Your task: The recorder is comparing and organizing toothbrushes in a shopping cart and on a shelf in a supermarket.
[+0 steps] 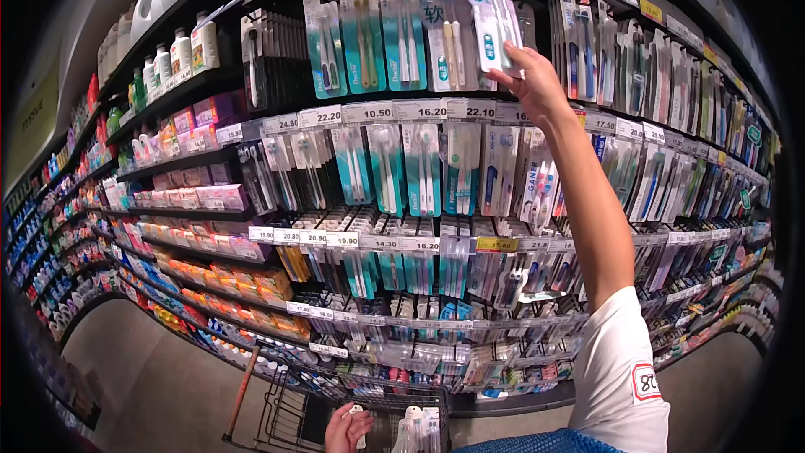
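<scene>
High on the toothbrush rack, my right hand [531, 78] grips the lower right edge of a pale toothbrush blister pack [494, 25], which is at the top row of hanging packs. Directly left of it hangs another toothbrush pack [444, 38] with large printing, then several teal-backed packs [402, 38]. My left hand [348, 429] is low, at the bottom edge of view, over a wire shopping cart [352, 390]. Its fingers are curled beside a small white-topped pack [358, 418]; whether they hold it is unclear. More toothbrush packs [418, 431] stand upright in the cart.
Further rows of toothbrush packs hang below, behind price rails [377, 113]. Boxed goods [210, 198] and white bottles [204, 44] fill shelves at the left. The cart's brown handle [242, 393] slants at lower left above the grey floor [157, 377].
</scene>
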Available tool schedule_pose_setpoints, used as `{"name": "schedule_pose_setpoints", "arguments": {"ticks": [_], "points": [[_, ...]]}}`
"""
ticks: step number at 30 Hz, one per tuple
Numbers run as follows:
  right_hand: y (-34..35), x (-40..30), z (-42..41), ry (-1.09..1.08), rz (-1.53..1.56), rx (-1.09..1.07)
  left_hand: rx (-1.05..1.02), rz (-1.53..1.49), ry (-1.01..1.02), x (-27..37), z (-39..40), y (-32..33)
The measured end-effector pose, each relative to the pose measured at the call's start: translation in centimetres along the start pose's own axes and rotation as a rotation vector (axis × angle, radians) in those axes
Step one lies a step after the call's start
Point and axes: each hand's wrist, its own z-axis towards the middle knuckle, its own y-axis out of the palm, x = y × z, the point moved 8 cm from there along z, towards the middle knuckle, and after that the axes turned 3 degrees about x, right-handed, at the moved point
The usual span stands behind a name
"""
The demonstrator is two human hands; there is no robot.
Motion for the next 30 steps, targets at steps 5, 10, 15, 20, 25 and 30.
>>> {"name": "schedule_pose_setpoints", "arguments": {"ticks": [5,10,15,20,25,30], "points": [[-1.5,-1.0,0.4,0.028,-0.014,0.08,-0.034,0.021,0.008,-0.3,0.6,-0.1],[-2.9,-0.5,3.5,0.073,-0.09,0.123,-0.039,0.012,-0.003,0.2,0.4,0.3],[-3.8,2.0,5.8,0.227,-0.457,0.071,-0.027,0.015,0.005,0.9,0.0,0.4],[-6.4,5.0,9.3,0.191,-0.683,0.188,-0.02,0.009,-0.007,0.4,0.3,0.3],[-6.0,4.1,8.4,0.069,-1.04,0.312,-0.017,0.001,0.024,0.4,0.0,-0.3],[-4.8,4.5,9.2,0.114,-1.117,0.224,0.036,-0.031,0.028,0.0,-0.4,-1.7]]}}
